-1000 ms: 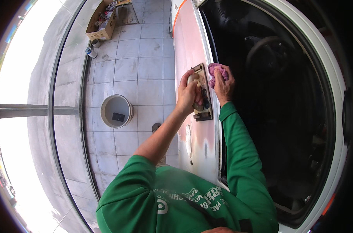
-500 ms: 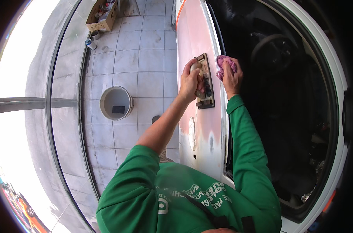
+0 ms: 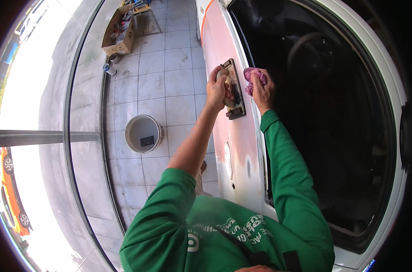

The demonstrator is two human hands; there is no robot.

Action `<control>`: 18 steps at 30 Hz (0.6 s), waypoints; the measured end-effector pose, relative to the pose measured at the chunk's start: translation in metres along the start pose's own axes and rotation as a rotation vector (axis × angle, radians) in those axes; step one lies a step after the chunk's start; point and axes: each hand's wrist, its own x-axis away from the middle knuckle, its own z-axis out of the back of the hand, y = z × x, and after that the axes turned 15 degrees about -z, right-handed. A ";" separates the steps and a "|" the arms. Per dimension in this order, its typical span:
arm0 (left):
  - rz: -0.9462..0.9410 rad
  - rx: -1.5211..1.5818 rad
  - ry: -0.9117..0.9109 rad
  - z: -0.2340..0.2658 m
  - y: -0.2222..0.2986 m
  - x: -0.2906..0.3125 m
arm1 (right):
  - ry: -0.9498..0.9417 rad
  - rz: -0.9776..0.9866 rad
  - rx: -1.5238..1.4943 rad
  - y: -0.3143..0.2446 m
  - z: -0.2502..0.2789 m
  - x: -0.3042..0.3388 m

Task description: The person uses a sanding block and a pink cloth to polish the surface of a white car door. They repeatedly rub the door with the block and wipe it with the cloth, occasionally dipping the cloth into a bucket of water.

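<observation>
My left hand (image 3: 218, 89) is wrapped round the grip of a long hand sanding block (image 3: 234, 93), which lies on the pink-and-white car door panel (image 3: 219, 43). The block's dark rectangular base runs along the length of the door. Bunched in my right hand (image 3: 263, 94) is a purple cloth (image 3: 253, 80), at the upper edge of the door beside the window opening. A door handle recess (image 3: 228, 158) and a grey bare patch (image 3: 248, 167) show on the door nearer to me. The sanding face under the block is hidden.
On the tiled floor (image 3: 178, 77) to the left stands a white bucket (image 3: 129, 138) with a dark rectangular piece inside. Farther off are a cardboard box (image 3: 124, 46) of odds and ends, a can (image 3: 109, 69) and a small stand (image 3: 149, 25). Inside the car a steering wheel (image 3: 291, 59) shows.
The view has turned slightly, so the bucket and box appear shifted right. Both hands keep their holds, and the sanding block is still on the door at about the same place.
</observation>
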 end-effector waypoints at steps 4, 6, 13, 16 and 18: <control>0.045 0.078 -0.026 0.001 -0.005 0.018 | 0.030 0.025 0.012 -0.002 -0.002 -0.001; -0.029 0.148 -0.180 0.002 -0.011 0.117 | 0.024 0.034 -0.018 -0.005 -0.003 -0.001; 0.026 -0.060 -0.216 0.031 -0.013 0.141 | 0.056 0.053 -0.016 0.003 -0.005 0.002; 0.010 -0.079 -0.178 0.038 -0.015 0.046 | 0.051 0.071 0.000 0.010 -0.005 0.000; 0.022 -0.028 -0.186 0.041 -0.024 0.060 | 0.044 0.066 0.004 0.010 -0.005 -0.001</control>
